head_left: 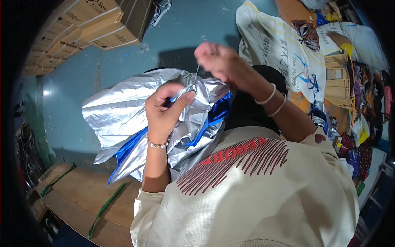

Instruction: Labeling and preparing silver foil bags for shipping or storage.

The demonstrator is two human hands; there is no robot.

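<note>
Across my lap lies a large crinkled sheet of silver-coated cloth [119, 101] with a shiny blue reverse side. My left hand [166, 109] pinches a gathered edge of it between thumb and fingers. Just above and to the right, my right hand [220, 61] is raised and closed, slightly smeared by motion. From its fingers a thin pale strand [198, 71] runs down to the cloth by my left fingertips. Whether the strand is thread or thin wire, I cannot tell. Blue folds [218, 111] show beneath the bunched part on the right.
Stacked cardboard cartons [103, 29] stand at the far left on the blue-grey floor [173, 24]. A white woven sack [284, 53] lies at the far right, near a wooden crate [337, 82] and mixed scraps. A brown board with green straps [74, 197] is at the near left.
</note>
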